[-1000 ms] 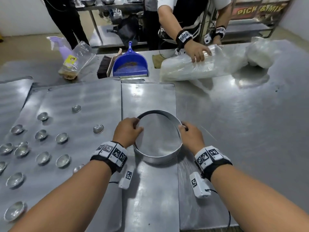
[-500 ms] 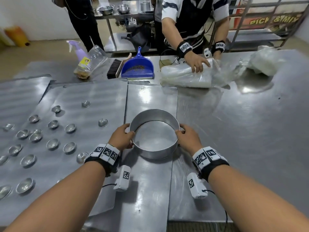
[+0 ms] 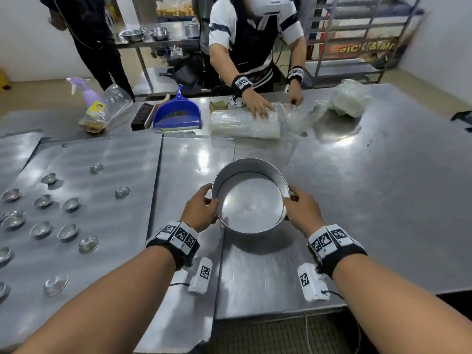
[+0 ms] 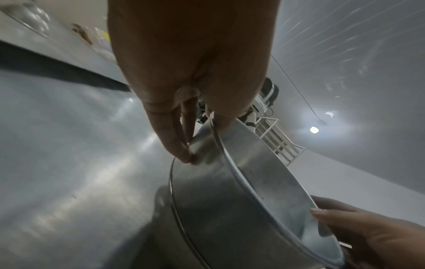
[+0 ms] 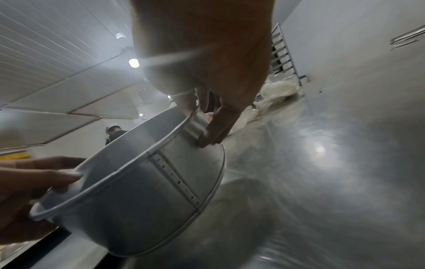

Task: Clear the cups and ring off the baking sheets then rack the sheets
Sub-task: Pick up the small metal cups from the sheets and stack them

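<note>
Both hands hold a wide metal ring [image 3: 251, 229] in the air, tilted, over the right edge of the middle baking sheet [image 3: 191, 175] and the bare table. My left hand [image 3: 208, 201] pinches its left rim, thumb inside. My right hand [image 3: 291, 199] pinches the right rim the same way. The left wrist view shows the left hand [image 4: 197, 127] on the ring [image 4: 241, 200]. The right wrist view shows the right hand [image 5: 207, 125] on the ring [image 5: 149, 182]. Several small metal cups [image 3: 67, 231] sit on the left baking sheet [image 3: 122, 154].
Across the steel table [image 3: 370, 200] a person presses on a plastic-wrapped bundle [image 3: 242, 126]. A blue dustpan [image 3: 177, 114], a brush [image 3: 140, 116] and a spray bottle [image 3: 85, 94] lie at the back left. A plastic bag [image 3: 350, 98] sits back right, before a metal rack [image 3: 357, 34].
The ring, which lay flat on the middle sheet, has come up off it and shifted a little right, still between both hands. The head view has tilted up.
</note>
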The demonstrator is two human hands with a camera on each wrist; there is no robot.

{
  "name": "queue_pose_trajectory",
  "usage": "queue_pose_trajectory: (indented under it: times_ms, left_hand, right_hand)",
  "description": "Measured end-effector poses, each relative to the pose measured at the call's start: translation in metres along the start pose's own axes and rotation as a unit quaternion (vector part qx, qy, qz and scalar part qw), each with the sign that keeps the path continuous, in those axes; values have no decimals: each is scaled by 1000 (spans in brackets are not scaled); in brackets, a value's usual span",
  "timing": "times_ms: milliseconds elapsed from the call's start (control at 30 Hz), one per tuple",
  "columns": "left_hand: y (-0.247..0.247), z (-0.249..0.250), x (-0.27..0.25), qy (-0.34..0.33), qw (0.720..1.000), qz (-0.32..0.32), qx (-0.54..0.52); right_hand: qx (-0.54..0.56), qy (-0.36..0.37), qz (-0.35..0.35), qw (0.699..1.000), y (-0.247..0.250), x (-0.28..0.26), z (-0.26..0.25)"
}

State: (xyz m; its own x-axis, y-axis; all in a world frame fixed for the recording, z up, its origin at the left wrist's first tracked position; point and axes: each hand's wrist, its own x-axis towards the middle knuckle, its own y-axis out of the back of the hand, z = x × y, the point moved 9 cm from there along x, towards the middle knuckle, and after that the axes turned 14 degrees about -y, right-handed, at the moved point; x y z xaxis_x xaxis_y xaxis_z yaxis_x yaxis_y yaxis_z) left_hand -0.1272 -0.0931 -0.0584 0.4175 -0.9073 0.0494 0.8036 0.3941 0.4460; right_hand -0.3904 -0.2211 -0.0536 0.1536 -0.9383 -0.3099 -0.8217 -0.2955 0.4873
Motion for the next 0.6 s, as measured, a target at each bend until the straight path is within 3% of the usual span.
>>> queue_pose_trajectory:
  times_ms: [333,600]
  left_hand:
    - [-78,5,-10,16,991,-115,-68]
    - [-79,-1,-4,6,993,-52,-102]
  right_hand:
    - [-12,-68,21,997,40,-6,62]
    - [-1,-77,16,997,39,13,72]
